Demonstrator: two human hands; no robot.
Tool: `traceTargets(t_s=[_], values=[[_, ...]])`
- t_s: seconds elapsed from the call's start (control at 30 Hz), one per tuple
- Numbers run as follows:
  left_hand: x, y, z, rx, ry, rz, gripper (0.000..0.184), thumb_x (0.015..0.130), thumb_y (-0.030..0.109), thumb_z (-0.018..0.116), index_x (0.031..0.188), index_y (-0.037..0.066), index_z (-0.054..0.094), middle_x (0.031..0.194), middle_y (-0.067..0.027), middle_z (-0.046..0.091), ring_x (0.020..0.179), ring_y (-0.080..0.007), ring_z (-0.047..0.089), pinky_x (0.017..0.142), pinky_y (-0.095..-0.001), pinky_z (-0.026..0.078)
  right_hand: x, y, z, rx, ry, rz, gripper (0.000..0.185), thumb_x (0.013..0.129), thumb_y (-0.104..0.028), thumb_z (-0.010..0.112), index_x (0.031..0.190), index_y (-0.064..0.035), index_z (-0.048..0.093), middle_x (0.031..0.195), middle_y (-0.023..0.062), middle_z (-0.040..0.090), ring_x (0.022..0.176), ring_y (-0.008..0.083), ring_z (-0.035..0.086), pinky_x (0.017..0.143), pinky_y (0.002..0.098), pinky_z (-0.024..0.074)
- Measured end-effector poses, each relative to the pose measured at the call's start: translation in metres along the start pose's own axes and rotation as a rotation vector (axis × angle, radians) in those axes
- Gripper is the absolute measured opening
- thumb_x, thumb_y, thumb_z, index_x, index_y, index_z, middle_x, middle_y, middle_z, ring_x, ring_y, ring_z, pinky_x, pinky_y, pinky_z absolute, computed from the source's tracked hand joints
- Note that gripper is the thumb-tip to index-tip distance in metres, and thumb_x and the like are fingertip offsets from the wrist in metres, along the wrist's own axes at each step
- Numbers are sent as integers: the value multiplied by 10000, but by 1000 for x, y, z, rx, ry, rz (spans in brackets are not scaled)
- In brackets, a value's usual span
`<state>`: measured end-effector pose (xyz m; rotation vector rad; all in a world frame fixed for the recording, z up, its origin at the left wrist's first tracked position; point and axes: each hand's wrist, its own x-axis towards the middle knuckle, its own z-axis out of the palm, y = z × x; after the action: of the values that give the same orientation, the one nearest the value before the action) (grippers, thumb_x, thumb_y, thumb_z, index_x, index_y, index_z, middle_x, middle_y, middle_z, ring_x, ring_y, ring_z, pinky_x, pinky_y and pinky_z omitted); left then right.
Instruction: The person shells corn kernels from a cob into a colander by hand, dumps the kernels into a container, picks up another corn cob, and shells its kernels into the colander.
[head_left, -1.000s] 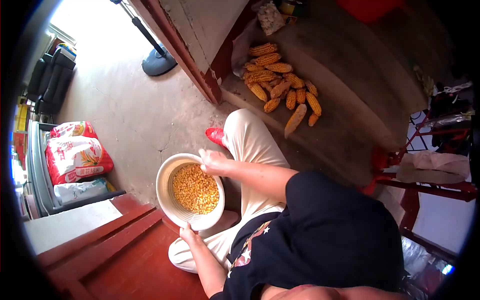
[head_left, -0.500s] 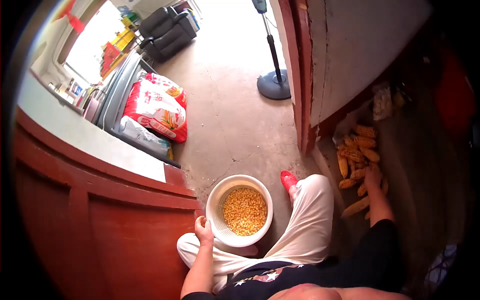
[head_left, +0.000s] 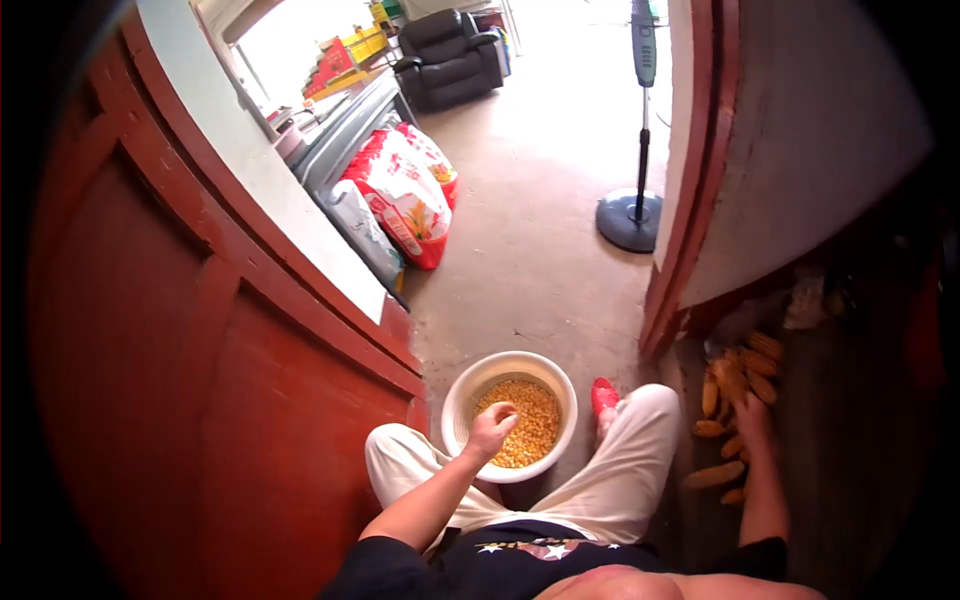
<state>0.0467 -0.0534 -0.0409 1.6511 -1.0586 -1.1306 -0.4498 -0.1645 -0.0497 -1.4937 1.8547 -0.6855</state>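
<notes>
A white bucket (head_left: 452, 405) stands between my bent legs, partly filled with loose yellow corn kernels (head_left: 535, 425). My left hand (head_left: 492, 430) hangs over the kernels inside its rim. Its fingers are curled, and whether anything is in them is hidden. On the right, my right hand (head_left: 753, 415) reaches into a pile of corn cobs (head_left: 763, 387) on the dark floor. Its fingers close round a corn cob (head_left: 731, 380) at the near side of the pile. A separate cob (head_left: 715, 475) lies closer to me.
A red wooden door (head_left: 270, 400) borders my left side. Beyond the doorway are red-and-white sacks (head_left: 405, 205), a black armchair (head_left: 450, 60) and a stand fan's round base (head_left: 628, 220). A plastic bag (head_left: 805, 300) lies behind the cobs.
My left hand has moved from the bucket's outer rim to above the kernels. My right hand stays at the cob pile, now with a cob in its fingers. The view has turned left.
</notes>
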Motion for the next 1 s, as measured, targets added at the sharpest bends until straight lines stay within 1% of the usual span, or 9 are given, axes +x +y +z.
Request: traceTargets(t_s=[0.13, 0.23, 0.3, 0.33, 0.37, 0.53, 0.83, 0.93, 1.0], values=[[-11, 63, 38, -268, -310, -49, 477, 860, 235, 558, 1247, 5, 400, 1065, -79, 561, 952, -133, 536, 757, -258, 451, -36, -144, 54, 704, -280, -66, 272, 888, -229, 518, 1030, -2, 568, 707, 37, 574, 590, 97, 546, 555, 234, 474], [-20, 86, 39, -588, -409, -14, 537, 878, 293, 535, 1305, 45, 325, 1133, -55, 528, 1021, -140, 506, 771, -279, 453, -78, -224, 117, 875, -831, -62, 309, 914, -278, 485, 1061, -15, 552, 759, 37, 590, 615, 100, 557, 567, 246, 476], [-16, 73, 19, -766, -474, 43, 371, 893, 216, 515, 1194, 19, 428, 1075, -96, 548, 960, -168, 560, 769, -306, 492, -110, -253, 164, 983, -1064, -39, 305, 915, -301, 480, 1034, -27, 543, 816, 30, 598, 672, 101, 576, 602, 230, 472], [-22, 80, 9, -731, -325, 129, 303, 896, 203, 501, 1124, 6, 474, 1018, -108, 566, 885, -179, 588, 729, -309, 508, -119, -256, 191, 1080, -1160, -45, 336, 911, -336, 479, 1033, -29, 542, 831, 55, 604, 684, 111, 581, 608, 236, 475], [-28, 81, -11, -734, -350, 19, 279, 899, 190, 486, 1094, -10, 495, 985, -107, 575, 818, -181, 600, 702, -304, 509, -122, -255, 213, 1147, -1289, -62, 378, 904, -384, 471, 1022, -34, 548, 870, 80, 618, 708, 133, 600, 602, 239, 481], [-38, 12, -49, -692, -67, -82, 235, 899, 195, 495, 1035, 4, 510, 854, -95, 619, 791, -181, 621, 669, -287, 515, -111, -245, 263, 418, -1118, 57, 478, 905, -474, 395, 983, -29, 551, 788, 101, 632, 615, 150, 614, 505, 253, 479], [-37, -26, -46, -1000, -174, -260, 252, 904, 212, 484, 1062, 15, 477, 821, -102, 612, 745, -218, 637, 641, -311, 532, -78, -260, 314, 489, -969, -8, 488, 897, -480, 412, 975, -15, 537, 725, 65, 597, 482, 105, 506, 416, 231, 407], [-29, -35, -42, -838, -190, -306, 245, 906, 203, 473, 1071, 22, 480, 838, -109, 613, 746, -218, 635, 636, -309, 529, -83, -251, 334, 498, -986, -43, 393, 889, -422, 478, 862, -35, 538, 681, 56, 567, 477, 85, 459, 421, 232, 369], [-25, -39, -35, -747, -164, -315, 243, 909, 205, 460, 1073, 29, 484, 844, -117, 616, 731, -216, 634, 621, -300, 527, -90, -246, 352, 456, -739, -359, 365, 895, -365, 477, 870, -4, 526, 652, 122, 558, 596, 240, 548, 555, 369, 422]])
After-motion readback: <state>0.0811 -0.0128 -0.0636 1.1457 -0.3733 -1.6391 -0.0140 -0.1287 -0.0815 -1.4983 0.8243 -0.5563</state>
